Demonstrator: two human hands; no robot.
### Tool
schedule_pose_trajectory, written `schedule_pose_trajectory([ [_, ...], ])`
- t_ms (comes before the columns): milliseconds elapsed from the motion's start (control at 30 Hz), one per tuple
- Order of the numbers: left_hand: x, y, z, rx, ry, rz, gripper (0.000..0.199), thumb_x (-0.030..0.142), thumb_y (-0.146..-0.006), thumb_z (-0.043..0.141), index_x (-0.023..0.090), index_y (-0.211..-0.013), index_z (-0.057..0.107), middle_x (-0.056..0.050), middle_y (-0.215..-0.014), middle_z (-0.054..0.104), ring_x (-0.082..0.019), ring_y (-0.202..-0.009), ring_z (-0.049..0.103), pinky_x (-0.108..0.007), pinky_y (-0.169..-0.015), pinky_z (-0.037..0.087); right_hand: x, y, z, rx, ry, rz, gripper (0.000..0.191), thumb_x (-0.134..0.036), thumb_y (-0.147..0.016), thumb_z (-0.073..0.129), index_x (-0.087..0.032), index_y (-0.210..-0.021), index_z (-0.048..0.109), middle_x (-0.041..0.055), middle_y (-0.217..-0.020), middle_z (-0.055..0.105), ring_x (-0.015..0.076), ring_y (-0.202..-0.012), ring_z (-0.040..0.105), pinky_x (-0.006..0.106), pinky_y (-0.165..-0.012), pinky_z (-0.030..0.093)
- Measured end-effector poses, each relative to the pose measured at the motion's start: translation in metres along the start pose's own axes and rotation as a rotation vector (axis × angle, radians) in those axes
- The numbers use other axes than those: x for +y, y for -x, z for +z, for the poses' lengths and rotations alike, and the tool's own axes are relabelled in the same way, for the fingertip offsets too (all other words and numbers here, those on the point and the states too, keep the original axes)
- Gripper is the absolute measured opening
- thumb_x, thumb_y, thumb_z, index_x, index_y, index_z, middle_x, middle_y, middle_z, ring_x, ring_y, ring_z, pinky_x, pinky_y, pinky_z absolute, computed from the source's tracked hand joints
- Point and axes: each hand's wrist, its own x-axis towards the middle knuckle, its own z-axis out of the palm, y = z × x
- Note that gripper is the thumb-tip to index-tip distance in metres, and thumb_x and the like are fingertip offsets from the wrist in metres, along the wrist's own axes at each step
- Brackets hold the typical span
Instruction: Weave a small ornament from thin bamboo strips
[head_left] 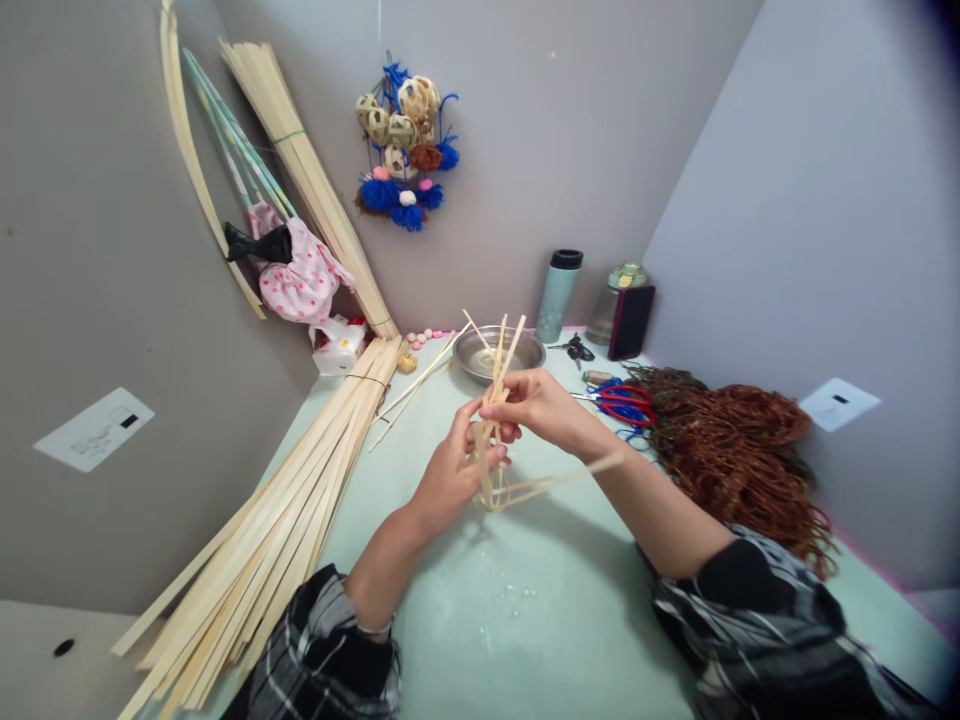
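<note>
Grey walls (517,240) rise behind a pale green bench (555,630). Above the middle of the bench, the left hand (450,475) has its grip curled around a small frame of thin wooden strips (486,480), and the right hand (544,405) pinches the same strips near their top, its grip narrow. Their upper ends show in front of a metal bowl (534,352) near the far edge, with a flask (559,298) beside it. Long strips (300,515) lie along the left edge; red scissors (628,404) and brown yarn (742,450) lie toward the right edge.
</note>
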Motion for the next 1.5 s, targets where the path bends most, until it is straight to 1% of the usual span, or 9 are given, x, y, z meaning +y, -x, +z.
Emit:
schedule_pose_trajectory([
  [133, 0.009, 0.007, 0.002, -0.001, -0.109, 0.014, 0.066, 0.041, -0.097, 0.056, 0.032, -0.153, 0.022, -0.007, -0.117, 0.067, -0.022, -0.107, 0.065, -0.042, -0.097, 0.048, 0.005, -0.006, -0.018, 0.104, -0.059, -0.006, 0.023, -0.03, -0.067, 0.083, -0.013, -0.071, 0.068, -0.0024, -0.048, 0.057, 0.0073, -0.042, 0.048, 0.021, -0.041, 0.038],
  [333, 0.02, 0.009, 0.001, -0.061, -0.206, 0.069, 0.035, 0.048, -0.101, 0.041, 0.025, -0.122, 0.059, -0.006, -0.124, 0.063, -0.023, -0.116, 0.059, -0.04, -0.105, 0.042, 0.015, -0.013, -0.034, 0.137, -0.141, 0.039, 0.027, -0.03, -0.062, 0.086, -0.013, -0.068, 0.066, -0.0016, -0.049, 0.057, 0.0069, -0.042, 0.047, 0.021, -0.04, 0.035],
  [500, 0.028, 0.008, -0.014, -0.285, -0.301, -0.028, 0.06, 0.04, -0.081, 0.076, 0.031, -0.135, 0.05, -0.004, -0.142, 0.054, -0.026, -0.136, 0.045, -0.041, -0.116, 0.032, 0.013, -0.011, -0.033, 0.12, -0.098, 0.111, 0.03, -0.032, -0.062, 0.088, -0.013, -0.07, 0.065, -0.0031, -0.048, 0.055, 0.0068, -0.043, 0.046, 0.021, -0.041, 0.036],
  [767, 0.036, 0.011, -0.025, -0.426, -0.157, -0.077, 0.054, 0.031, -0.084, 0.073, 0.035, -0.135, 0.056, -0.006, -0.142, 0.054, -0.027, -0.13, 0.051, -0.045, -0.112, 0.038, 0.015, -0.012, -0.038, 0.107, -0.115, 0.066, 0.03, -0.03, -0.061, 0.089, -0.013, -0.067, 0.065, -0.0035, -0.048, 0.054, 0.0059, -0.042, 0.043, 0.021, -0.039, 0.033],
  [933, 0.035, 0.009, -0.025, -0.35, -0.1, -0.053, 0.041, 0.029, -0.088, 0.068, 0.032, -0.129, 0.061, -0.006, -0.134, 0.06, -0.026, -0.127, 0.054, -0.045, -0.108, 0.042, 0.014, -0.014, -0.034, 0.146, -0.183, 0.083, 0.035, -0.031, -0.055, 0.092, -0.014, -0.069, 0.065, -0.004, -0.053, 0.055, 0.0056, -0.045, 0.044, 0.021, -0.042, 0.034],
  [1067, 0.032, 0.008, -0.024, -0.308, -0.102, -0.025, 0.042, 0.027, -0.086, 0.071, 0.031, -0.127, 0.063, -0.006, -0.131, 0.062, -0.026, -0.125, 0.055, -0.044, -0.109, 0.04, 0.011, -0.01, -0.033, 0.162, -0.153, 0.055, 0.037, -0.042, -0.067, 0.085, -0.014, -0.083, 0.067, 0.0015, -0.071, 0.064, 0.0091, -0.057, 0.056, 0.025, -0.055, 0.048],
  [1233, 0.029, 0.004, -0.029, -0.125, -0.007, 0.023, 0.04, 0.03, -0.088, 0.07, 0.03, -0.126, 0.057, -0.006, -0.13, 0.064, -0.026, -0.126, 0.056, -0.044, -0.11, 0.038, -0.004, 0.018, -0.028, 0.477, 0.194, -0.196, 0.027, -0.042, -0.081, 0.074, -0.017, -0.086, 0.066, 0.0008, -0.073, 0.064, 0.0117, -0.063, 0.057, 0.026, -0.06, 0.048],
  [1333, 0.026, 0.002, -0.031, -0.014, 0.031, 0.071, 0.041, 0.032, -0.089, 0.068, 0.029, -0.128, 0.053, -0.006, -0.129, 0.064, -0.026, -0.126, 0.056, -0.045, -0.111, 0.037, -0.008, 0.04, -0.013, 0.403, 0.254, -0.214, 0.026, -0.041, -0.087, 0.068, -0.018, -0.077, 0.065, -0.0009, -0.063, 0.059, 0.0102, -0.054, 0.051, 0.025, -0.053, 0.043],
  [1500, 0.022, 0.002, -0.028, 0.003, -0.061, 0.119, 0.041, 0.033, -0.09, 0.067, 0.028, -0.128, 0.053, -0.006, -0.13, 0.062, -0.025, -0.125, 0.055, -0.042, -0.111, 0.037, 0.007, 0.052, 0.011, 0.265, 0.043, -0.162, 0.024, -0.037, -0.081, 0.075, -0.019, -0.096, 0.069, 0.0024, -0.079, 0.067, 0.0128, -0.065, 0.06, 0.027, -0.059, 0.051],
])
